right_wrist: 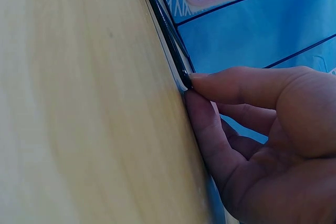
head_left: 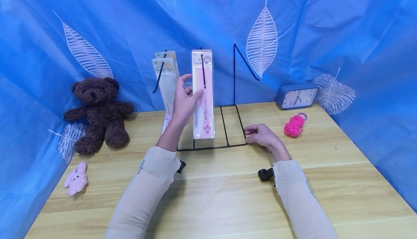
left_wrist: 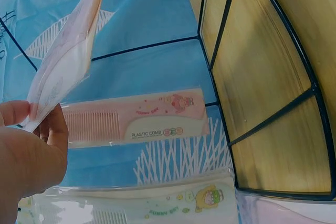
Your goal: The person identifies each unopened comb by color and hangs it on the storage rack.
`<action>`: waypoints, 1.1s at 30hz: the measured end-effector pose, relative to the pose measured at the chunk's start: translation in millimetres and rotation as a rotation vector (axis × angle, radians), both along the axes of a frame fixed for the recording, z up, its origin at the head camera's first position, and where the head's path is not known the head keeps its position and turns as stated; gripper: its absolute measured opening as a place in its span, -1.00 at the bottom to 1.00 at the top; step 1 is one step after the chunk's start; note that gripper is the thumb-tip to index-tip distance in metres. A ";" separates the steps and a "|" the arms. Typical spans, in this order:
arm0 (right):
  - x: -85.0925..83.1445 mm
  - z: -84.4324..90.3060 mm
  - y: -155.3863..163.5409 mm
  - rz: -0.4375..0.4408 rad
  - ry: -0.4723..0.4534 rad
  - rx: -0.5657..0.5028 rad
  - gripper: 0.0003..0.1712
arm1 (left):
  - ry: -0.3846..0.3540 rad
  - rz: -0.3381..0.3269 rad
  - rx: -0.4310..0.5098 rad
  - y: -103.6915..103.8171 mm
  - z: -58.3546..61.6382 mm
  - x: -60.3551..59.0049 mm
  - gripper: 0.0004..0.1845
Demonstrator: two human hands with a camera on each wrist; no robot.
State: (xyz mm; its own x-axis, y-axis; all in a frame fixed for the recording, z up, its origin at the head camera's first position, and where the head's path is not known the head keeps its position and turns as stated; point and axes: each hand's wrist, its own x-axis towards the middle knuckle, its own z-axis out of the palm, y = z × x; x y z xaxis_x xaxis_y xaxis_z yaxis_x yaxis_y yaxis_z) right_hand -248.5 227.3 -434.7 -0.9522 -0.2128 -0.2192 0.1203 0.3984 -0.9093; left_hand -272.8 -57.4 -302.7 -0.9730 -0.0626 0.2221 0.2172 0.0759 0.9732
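Observation:
A black wire display rack (head_left: 234, 76) stands on the table with upright hooks. My left hand (head_left: 186, 99) pinches the edge of a packaged pink comb (head_left: 208, 112), through whose top a middle hook passes. In the left wrist view, that package tilts away from another packaged pink comb (left_wrist: 94, 124) behind it. Packaged green combs (head_left: 167, 78) hang on the left hook, beside my left hand. The right hook holds nothing. My right hand (head_left: 262, 136) pinches the front right corner of the rack's base between thumb and finger, as the right wrist view (right_wrist: 252, 124) shows closely.
A brown teddy bear (head_left: 97, 112) sits at the left, with a small pink plush toy (head_left: 76, 178) in front of it. At the right are a blue clock (head_left: 298, 97) and a bundle of pink yarn (head_left: 294, 125). A blue curtain (head_left: 208, 21) hangs behind the rack.

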 end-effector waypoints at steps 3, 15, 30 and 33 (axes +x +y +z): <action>0.6 0.4 -0.7 0.004 0.004 -0.001 -0.25 | 0.000 -0.007 0.009 1.1 0.3 -4.5 -0.36; -1.1 -1.5 -0.3 0.000 0.003 0.001 -0.25 | -0.033 0.006 -0.012 2.5 -0.1 -14.4 -0.35; 0.3 -0.8 0.1 0.005 0.019 0.009 -0.26 | -0.030 -0.014 -0.061 -4.3 -19.7 -21.0 -0.38; 0.6 0.2 -0.2 0.008 0.020 0.005 -0.26 | -0.038 -0.024 -0.100 -8.6 -23.9 -21.6 -0.42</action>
State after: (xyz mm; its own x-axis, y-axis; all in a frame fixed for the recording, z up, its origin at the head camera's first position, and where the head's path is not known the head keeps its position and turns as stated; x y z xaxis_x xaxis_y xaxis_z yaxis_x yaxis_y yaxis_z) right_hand -248.0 227.1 -434.4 -0.9545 -0.2196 -0.2015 0.0991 0.4038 -0.9095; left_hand -294.4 -66.0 -326.7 -0.9818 -0.0183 0.1888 0.1831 0.1685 0.9685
